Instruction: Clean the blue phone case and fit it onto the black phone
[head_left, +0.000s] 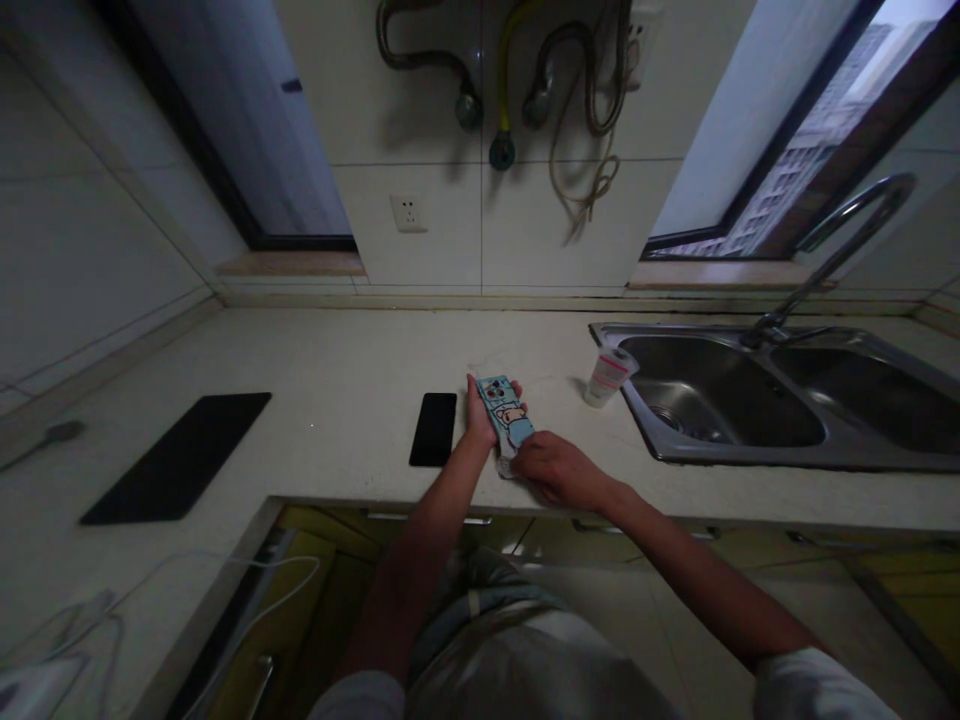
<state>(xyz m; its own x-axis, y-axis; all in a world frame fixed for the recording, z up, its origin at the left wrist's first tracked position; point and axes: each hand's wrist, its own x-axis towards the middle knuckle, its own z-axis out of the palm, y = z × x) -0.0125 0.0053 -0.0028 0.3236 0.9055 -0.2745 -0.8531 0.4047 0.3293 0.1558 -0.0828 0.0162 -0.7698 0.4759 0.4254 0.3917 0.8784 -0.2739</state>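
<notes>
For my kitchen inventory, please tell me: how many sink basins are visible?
2: the left basin, nearer the cup, and the right basin, partly cut off by the picture's right edge.

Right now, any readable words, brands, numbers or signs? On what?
None legible.
Plastic cup: pink-red marking, too blurred to read.
Blue cartoon phone case in the left hand: any lettering too small to read.
</notes>
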